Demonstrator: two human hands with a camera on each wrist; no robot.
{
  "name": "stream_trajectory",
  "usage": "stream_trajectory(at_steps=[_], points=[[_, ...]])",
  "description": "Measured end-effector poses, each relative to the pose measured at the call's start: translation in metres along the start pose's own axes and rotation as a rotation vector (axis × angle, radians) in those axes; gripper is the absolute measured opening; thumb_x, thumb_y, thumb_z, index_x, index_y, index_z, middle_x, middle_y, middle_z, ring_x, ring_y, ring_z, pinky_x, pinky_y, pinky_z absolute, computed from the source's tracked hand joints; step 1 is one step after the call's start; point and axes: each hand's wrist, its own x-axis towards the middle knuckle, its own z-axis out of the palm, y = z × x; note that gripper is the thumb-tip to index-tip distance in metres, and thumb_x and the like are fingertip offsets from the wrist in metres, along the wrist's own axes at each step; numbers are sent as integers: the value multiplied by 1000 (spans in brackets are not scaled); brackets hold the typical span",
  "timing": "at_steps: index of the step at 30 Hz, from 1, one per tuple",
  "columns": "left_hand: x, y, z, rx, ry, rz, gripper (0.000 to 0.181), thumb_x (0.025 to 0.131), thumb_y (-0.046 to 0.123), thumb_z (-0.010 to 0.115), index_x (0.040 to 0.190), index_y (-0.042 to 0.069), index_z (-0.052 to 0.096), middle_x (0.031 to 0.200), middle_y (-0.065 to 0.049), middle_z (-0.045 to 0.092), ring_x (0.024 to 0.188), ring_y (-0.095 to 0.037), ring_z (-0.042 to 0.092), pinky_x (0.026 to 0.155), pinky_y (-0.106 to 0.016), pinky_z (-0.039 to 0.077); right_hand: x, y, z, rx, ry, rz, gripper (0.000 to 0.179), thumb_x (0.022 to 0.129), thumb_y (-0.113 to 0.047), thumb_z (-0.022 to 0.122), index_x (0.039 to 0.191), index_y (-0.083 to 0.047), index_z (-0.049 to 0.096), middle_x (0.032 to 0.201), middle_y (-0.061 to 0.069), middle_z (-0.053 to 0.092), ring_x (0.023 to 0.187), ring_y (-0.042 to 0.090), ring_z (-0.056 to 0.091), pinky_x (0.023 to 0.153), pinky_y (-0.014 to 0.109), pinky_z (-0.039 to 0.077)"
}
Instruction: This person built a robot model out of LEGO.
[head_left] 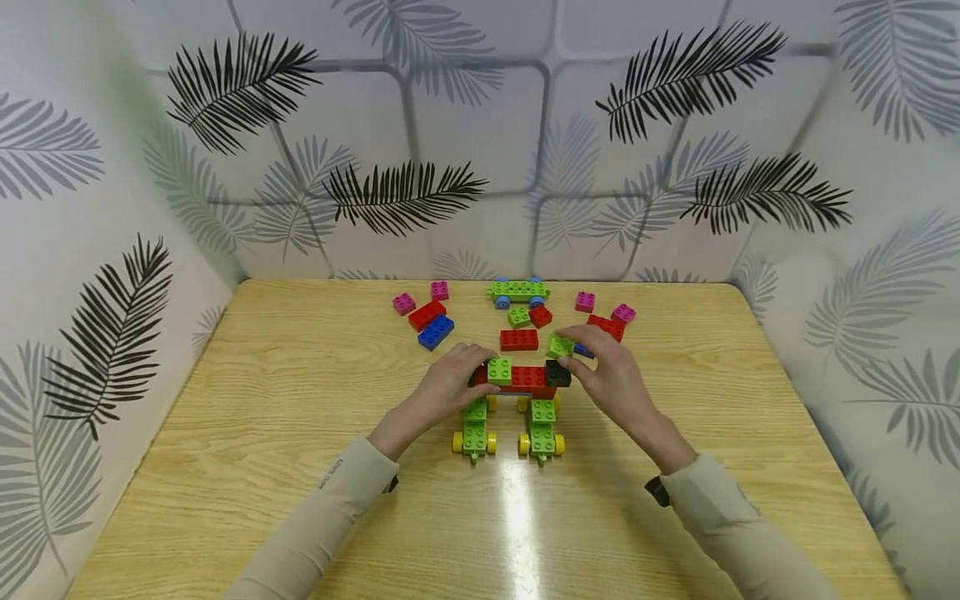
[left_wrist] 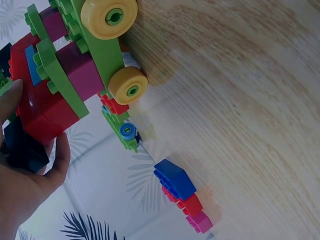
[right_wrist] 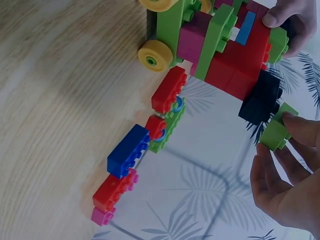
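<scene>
Loose bricks crowd the table's (head_left: pixel 247 467) far edge; the near half lies bare. The left hand (head_left: pixel 450 385) grips the brick model (head_left: pixel 519 379) with curled fingers, and the right hand (head_left: pixel 611 375) pinches 1 green brick (head_left: pixel 558 345) just beside it.

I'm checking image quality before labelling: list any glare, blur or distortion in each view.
Head view: a bright streak of glare runs down the table in front of the brick model; the walls bow outward from lens distortion. Left wrist view: the nearest yellow wheel and the left hand look slightly soft. Right wrist view: the table grain is blurred, the green brick in the right hand stays fairly sharp.
</scene>
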Motion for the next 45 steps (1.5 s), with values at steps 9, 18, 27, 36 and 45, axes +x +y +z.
stream_trajectory(at_steps=[9,18,27,36,45], points=[[0,0,0,6,2,-3,45,87,26,73,125,7,58,115,-7,63,100,-22,55,81,-35,50,4,-11,7,7,-111,-46,41,82,-3,75,121,-8,65,118,7,64,111,25,58,91,44,50],[0,-1,1,3,1,11,44,87,25,72,124,6,58,113,-7,63,95,-20,54,77,-33,49,6,-17,18,-36,-218,-66,38,84,-7,74,121,-9,65,119,7,64,111,25,58,92,43,49],[0,-2,0,6,19,29,43,87,24,72,123,6,58,112,-6,63,95,-20,54,76,-32,49,8,-16,22,-62,-256,-88,39,83,-6,75,121,-9,65,118,7,65,110,26,58,91,43,49],[0,-1,-1,16,17,30,43,87,25,72,124,6,58,112,-6,63,94,-20,53,74,-32,48,11,-15,24,-84,-303,-100,39,83,-7,75,121,-9,65,116,7,66,103,23,61,85,40,52],[-1,-1,0,6,10,26,43,87,25,71,124,6,58,115,-7,62,95,-21,53,75,-33,49,16,-17,20,-89,-342,-130,36,84,-7,74,118,-7,66,112,8,67,92,25,63,79,38,53]])
